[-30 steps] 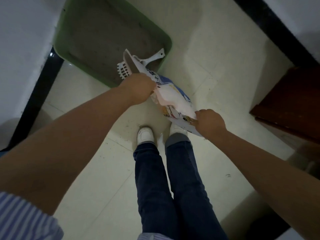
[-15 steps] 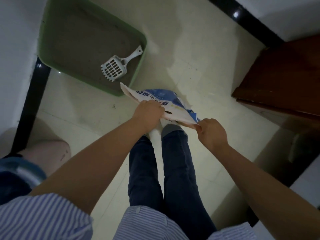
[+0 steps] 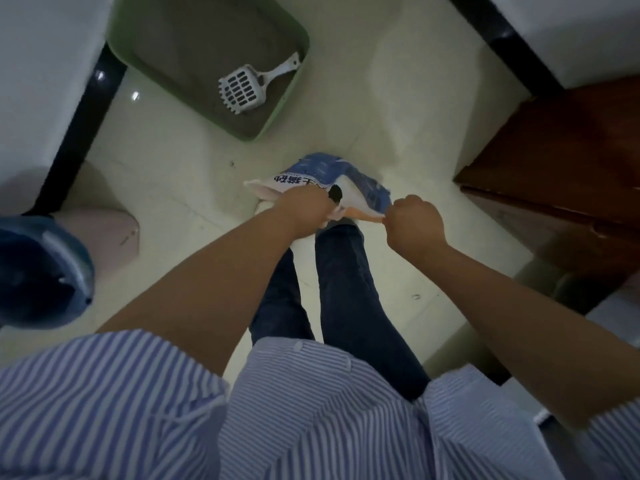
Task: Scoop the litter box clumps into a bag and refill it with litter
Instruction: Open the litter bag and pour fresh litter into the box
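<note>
A green litter box [image 3: 298, 32] holding grey litter sits on the floor at the upper left, against the wall. A white slotted scoop [image 3: 244, 87] lies inside it at the near right corner, handle pointing right. In front of my feet I hold a blue and white litter bag [image 3: 323, 174] low over the floor. My left hand [image 3: 303, 207] grips the bag's top edge on the left. My right hand [image 3: 414, 221] pinches the top edge at its right end. The bag's mouth shows a small dark gap between my hands.
A brown wooden cabinet [image 3: 561, 161] stands at the right. A blue bin [image 3: 38, 271] and a pale pink object [image 3: 100, 230] are at the left by the black skirting. Cream floor tiles [image 3: 381, 98] lie between the litter box and the cabinet.
The bag came away from the litter box and down toward my feet. Both hands kept hold of it and moved closer together. The scoop, earlier partly hidden by the bag, now shows fully.
</note>
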{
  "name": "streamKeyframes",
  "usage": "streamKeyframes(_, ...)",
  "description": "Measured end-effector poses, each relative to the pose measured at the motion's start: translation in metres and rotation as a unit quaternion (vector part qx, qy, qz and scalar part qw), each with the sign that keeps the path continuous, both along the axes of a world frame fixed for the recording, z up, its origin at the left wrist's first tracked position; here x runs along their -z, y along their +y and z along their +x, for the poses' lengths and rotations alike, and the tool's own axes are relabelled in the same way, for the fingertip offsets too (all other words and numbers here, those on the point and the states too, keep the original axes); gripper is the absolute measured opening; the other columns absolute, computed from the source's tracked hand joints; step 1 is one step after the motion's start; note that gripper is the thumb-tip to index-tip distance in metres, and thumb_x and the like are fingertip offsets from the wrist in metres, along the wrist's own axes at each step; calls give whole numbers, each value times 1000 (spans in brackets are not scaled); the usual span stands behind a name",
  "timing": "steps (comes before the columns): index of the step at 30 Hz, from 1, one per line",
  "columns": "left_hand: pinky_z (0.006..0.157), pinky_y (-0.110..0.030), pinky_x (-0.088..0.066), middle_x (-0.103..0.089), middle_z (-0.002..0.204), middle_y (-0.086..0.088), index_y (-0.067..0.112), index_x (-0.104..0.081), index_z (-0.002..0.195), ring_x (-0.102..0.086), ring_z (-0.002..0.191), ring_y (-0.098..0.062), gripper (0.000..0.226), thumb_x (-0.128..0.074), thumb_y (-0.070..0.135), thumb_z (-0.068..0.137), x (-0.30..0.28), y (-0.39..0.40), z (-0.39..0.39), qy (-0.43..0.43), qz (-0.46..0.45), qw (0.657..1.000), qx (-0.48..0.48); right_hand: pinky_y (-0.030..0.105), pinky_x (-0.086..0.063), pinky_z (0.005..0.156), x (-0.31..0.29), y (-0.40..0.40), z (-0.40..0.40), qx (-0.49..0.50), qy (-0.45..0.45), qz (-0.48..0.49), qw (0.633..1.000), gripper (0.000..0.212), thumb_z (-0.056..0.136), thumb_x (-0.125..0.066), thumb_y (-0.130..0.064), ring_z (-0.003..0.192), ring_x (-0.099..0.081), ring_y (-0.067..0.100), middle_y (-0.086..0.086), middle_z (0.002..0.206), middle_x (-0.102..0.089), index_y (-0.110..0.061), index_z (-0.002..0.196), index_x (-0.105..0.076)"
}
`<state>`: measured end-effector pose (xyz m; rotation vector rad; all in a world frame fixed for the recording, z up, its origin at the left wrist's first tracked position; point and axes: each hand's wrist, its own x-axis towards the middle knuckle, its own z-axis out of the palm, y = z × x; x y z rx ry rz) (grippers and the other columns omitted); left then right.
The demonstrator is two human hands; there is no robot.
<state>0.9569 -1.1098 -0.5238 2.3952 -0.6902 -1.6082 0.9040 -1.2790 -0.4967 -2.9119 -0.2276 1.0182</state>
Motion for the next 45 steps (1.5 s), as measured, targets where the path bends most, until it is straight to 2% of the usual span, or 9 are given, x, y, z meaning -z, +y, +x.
streamKeyframes(4,77,-28,-42,-60,113,-11,8,-63,97,-54,107,-27,25,-39,16,98,-51,21,-15,-10,11,994,-111,17,-39,36,-32,7,4,-81,-48,36,995,37,20,-84,3,32,-50,24,8,35,-49,-7,35,-51)
streamKeyframes(10,83,-28,-35,-62,111,-16,1,-65,103,-54,104,-26,26,-41,11,98,-119,82,-60,-117,8,936,-333,19,-40,38,-82,82,42,-203,-149,114,961,37,23,-87,2,35,-52,24,7,39,-51,-6,39,-55)
streamKeyframes(18,76,-27,-31,-60,84,-21,-6,-61,92,-39,74,-24,33,-37,16,99,-162,183,-196,-230,22,769,-596,25,-48,51,-139,235,4,-489,-219,230,812,37,32,-84,4,39,-55,23,8,43,-53,-7,46,-53)
streamKeyframes(22,69,-23,-12,-59,98,-14,-1,-58,113,-50,85,-32,41,-24,19,101,-176,217,-280,-276,93,710,-642,21,-35,41,-158,297,-70,-589,-193,260,740,42,31,-84,10,30,-48,24,10,38,-49,-5,48,-48)
streamKeyframes(27,84,-28,-26,-61,102,-20,-3,-56,105,-46,94,-30,43,-23,23,101,-201,259,-404,-321,99,573,-748,19,-33,41,-181,368,-192,-650,-179,267,688,38,32,-83,10,29,-47,24,11,37,-50,-2,48,-51)
streamKeyframes(30,87,-31,-29,-60,102,-19,-3,-57,104,-47,104,-33,40,-29,25,101,-218,282,-479,-308,118,533,-779,29,-47,56,-204,419,-273,-666,-189,201,693,23,52,-78,5,58,-62,29,17,62,-64,3,69,-62)
streamKeyframes(33,88,-28,-28,-61,107,-18,0,-62,100,-48,107,-31,38,-32,25,101,-231,297,-547,-263,162,529,-790,40,-34,89,-212,464,-339,-690,-109,138,702,29,84,-49,-1,110,-46,34,20,114,-55,2,112,-55)
streamKeyframes(39,79,-33,-41,-64,106,-18,2,-65,104,-58,98,-31,72,-16,45,75,-258,322,-680,-234,214,388,-865,16,-37,58,-207,538,-469,-809,-161,282,489,39,14,-81,-6,47,-56,18,-1,44,-55,-14,47,-61)
streamKeyframes(45,61,-28,-29,-50,72,-11,4,-52,74,-51,72,-28,46,-29,42,86,-272,371,-797,-188,252,213,-925,28,7,58,-221,643,-597,-864,-40,359,350,37,20,-67,14,46,-53,22,6,42,-49,-6,47,-52)
